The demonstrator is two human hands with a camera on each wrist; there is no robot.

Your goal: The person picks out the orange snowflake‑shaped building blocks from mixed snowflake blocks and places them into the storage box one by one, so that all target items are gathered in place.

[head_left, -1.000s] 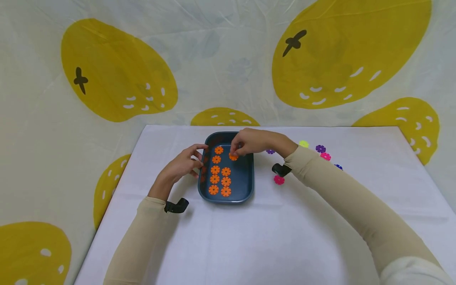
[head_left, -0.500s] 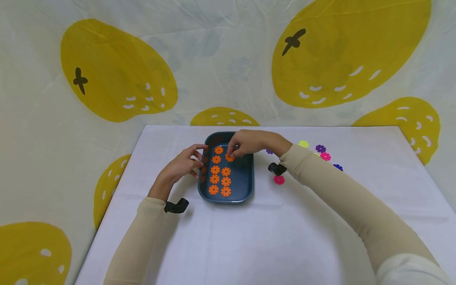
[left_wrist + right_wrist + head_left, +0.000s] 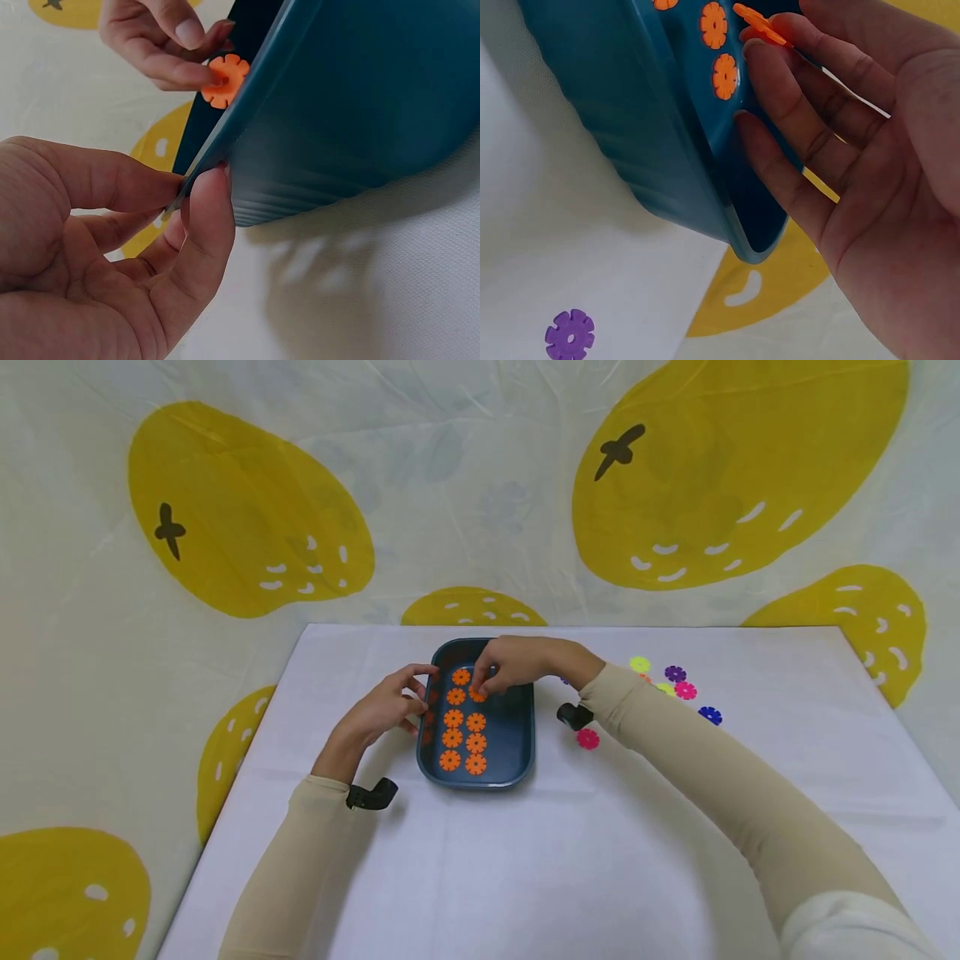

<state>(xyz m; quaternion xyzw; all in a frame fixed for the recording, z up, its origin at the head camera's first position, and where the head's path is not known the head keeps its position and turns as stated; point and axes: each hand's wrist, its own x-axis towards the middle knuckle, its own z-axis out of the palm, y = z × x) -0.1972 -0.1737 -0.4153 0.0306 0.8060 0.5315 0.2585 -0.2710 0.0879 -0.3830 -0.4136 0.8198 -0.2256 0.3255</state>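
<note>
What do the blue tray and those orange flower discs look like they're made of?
The tray looks like moulded plastic, though glazed or enamelled ware is possible: dark teal, smooth and faintly glossy, with a rounded rim and fine ribs on the outer wall in the left wrist view. The orange discs look like thin rigid plastic: flat, matte, evenly coloured, with cleanly notched edges. The right hand pinches one.

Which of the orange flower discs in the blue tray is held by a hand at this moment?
The orange disc at the top of the right column, pinched by the right hand. The other orange discs lie flat and untouched in the blue tray.
</note>
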